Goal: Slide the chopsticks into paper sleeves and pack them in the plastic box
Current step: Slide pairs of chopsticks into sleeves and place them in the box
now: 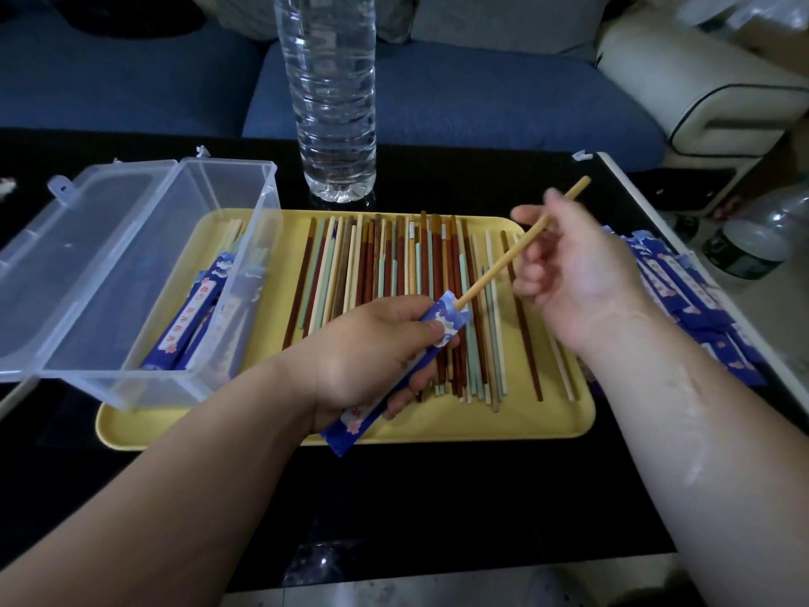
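My left hand (pixel 372 348) grips a blue patterned paper sleeve (pixel 442 319) slanted over the yellow tray (pixel 437 424). My right hand (pixel 573 269) pinches a light wooden chopstick (pixel 494 269) whose lower tip sits inside the sleeve's open mouth. Several loose chopsticks (pixel 394 278) in brown, green and cream lie side by side on the tray. The clear plastic box (pixel 184 273) stands on the tray's left end with its lid swung open to the left. Several sleeved chopsticks (pixel 197 317) lie inside it.
A tall clear water bottle (pixel 332 94) stands behind the tray. A pile of blue paper sleeves (pixel 696 300) lies right of the tray on the black table (pixel 437 497). A blue sofa (pixel 437 94) runs behind. More bottles (pixel 757 238) stand at the far right.
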